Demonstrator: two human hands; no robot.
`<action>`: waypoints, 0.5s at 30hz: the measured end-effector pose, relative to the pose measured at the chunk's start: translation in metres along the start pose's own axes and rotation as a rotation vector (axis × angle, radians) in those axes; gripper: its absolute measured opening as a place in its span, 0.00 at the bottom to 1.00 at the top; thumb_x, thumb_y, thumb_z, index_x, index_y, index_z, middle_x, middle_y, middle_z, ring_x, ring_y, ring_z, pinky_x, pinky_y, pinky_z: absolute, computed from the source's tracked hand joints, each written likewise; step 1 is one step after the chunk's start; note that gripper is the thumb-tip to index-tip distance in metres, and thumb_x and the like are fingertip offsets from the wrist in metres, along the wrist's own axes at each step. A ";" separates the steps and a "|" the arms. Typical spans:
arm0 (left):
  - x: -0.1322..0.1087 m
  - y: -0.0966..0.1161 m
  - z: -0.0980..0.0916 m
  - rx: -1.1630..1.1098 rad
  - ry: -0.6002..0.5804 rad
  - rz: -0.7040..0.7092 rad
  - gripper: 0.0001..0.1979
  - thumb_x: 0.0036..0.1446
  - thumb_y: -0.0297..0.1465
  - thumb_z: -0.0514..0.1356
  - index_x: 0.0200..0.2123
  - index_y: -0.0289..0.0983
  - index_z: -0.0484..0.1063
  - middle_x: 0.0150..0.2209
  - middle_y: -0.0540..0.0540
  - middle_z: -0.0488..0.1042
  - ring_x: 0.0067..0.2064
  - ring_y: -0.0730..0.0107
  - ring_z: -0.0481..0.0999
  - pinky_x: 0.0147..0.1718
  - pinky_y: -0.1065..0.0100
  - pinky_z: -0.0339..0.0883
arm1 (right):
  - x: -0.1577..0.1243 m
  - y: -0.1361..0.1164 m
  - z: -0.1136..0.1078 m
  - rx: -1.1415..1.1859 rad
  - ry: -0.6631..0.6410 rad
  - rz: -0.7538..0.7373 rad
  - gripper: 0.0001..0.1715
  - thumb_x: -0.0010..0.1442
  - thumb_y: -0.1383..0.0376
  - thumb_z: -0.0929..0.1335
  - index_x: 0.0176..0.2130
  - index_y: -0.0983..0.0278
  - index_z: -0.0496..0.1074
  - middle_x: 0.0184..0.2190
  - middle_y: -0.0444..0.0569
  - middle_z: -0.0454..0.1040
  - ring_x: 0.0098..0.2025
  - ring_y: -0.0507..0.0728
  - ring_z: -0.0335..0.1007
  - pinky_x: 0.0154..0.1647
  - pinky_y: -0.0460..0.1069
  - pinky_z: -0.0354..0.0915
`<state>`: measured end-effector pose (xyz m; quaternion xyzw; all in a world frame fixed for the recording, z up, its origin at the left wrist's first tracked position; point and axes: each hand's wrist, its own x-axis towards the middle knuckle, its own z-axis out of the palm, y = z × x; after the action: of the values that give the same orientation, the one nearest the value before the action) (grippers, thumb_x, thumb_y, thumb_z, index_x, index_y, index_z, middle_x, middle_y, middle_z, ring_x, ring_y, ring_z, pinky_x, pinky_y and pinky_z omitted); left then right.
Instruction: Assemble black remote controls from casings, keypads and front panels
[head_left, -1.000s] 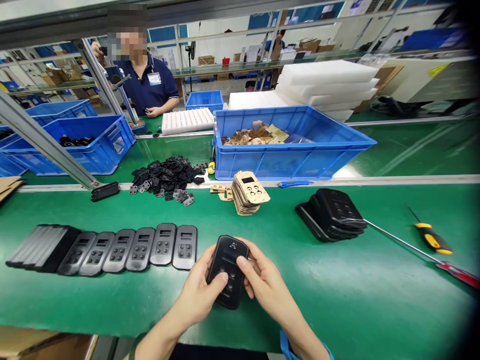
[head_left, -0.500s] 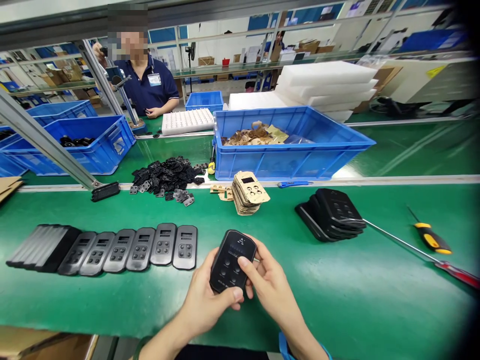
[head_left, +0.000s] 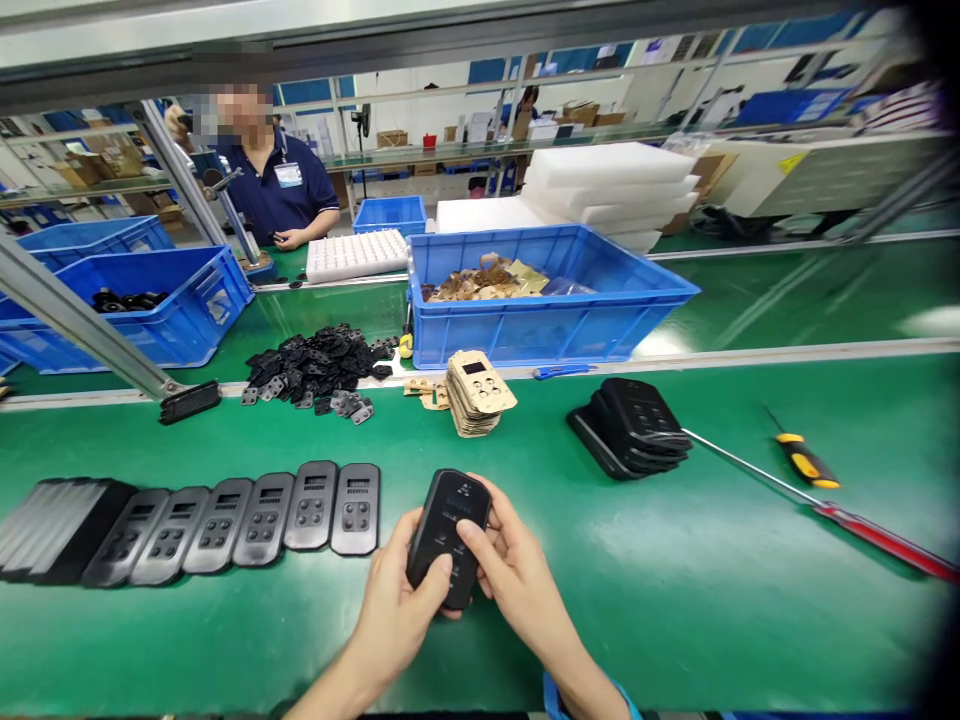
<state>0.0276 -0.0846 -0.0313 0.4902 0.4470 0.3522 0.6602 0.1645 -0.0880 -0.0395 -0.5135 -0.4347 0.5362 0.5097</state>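
Note:
Between both hands I hold a black device panel (head_left: 442,520) with several round buttons, tilted above the green bench. My left hand (head_left: 401,590) grips its left side, thumb on the lower face. My right hand (head_left: 514,565) wraps the right edge, with the thumb pressed on the middle of the face. To the left lies a row of similar grey-black panels (head_left: 225,525), each with a small window and buttons. Beyond my hands stands a stack of tan adhesive sheets (head_left: 480,395) with cutouts. A stack of black panels (head_left: 637,425) sits to the right.
A heap of black button pads (head_left: 319,365) lies behind the row. The blue bin (head_left: 525,335) holds tan scraps. At right lie a yellow-black screwdriver (head_left: 806,460) and a long red-handled screwdriver (head_left: 877,530). A slanted metal post (head_left: 97,325) stands left. A co-worker (head_left: 281,190) is across the bench.
My left thumb has moved up from the panel's lower edge onto its face. The panel is turned a little more upright. The whole view has shifted, with most things now further left.

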 end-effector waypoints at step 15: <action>0.004 0.002 -0.026 -0.046 -0.130 -0.079 0.26 0.53 0.46 0.62 0.51 0.40 0.70 0.50 0.38 0.74 0.49 0.57 0.74 0.47 0.62 0.68 | 0.104 -0.094 -0.233 -0.697 0.512 -0.207 0.16 0.52 0.61 0.66 0.38 0.66 0.75 0.26 0.49 0.75 0.28 0.58 0.71 0.30 0.53 0.68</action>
<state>0.0042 -0.0716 -0.0331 0.4785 0.4140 0.3037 0.7123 0.4104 0.0113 0.0200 -0.7246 -0.4985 0.1594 0.4483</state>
